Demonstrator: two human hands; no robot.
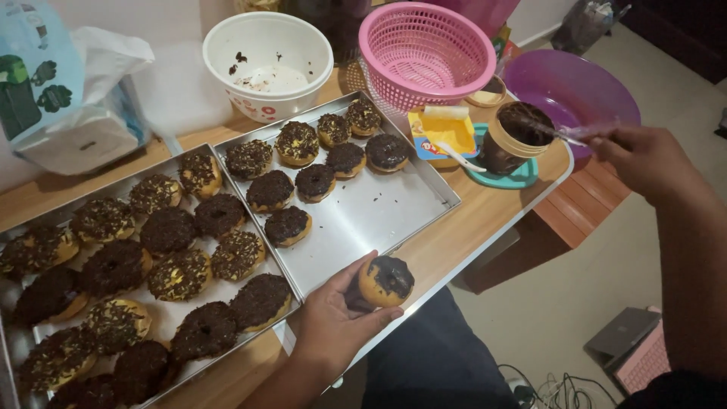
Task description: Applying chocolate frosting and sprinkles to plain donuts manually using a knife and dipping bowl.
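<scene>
While my left hand (333,322) cups a chocolate-topped doughnut (386,280) at the bench (439,246) edge, my right hand (644,159) dips a utensil (564,135) into the chocolate tub (515,136).
Left fingers curl under the doughnut, just beside the near tray (379,212); right fingers pinch the handle; tilted, the wet glaze could slide off; chocolate might drip onto the bench.

Wooden table (447,246); 2 trays (379,212), white bowl (269,64).
</scene>
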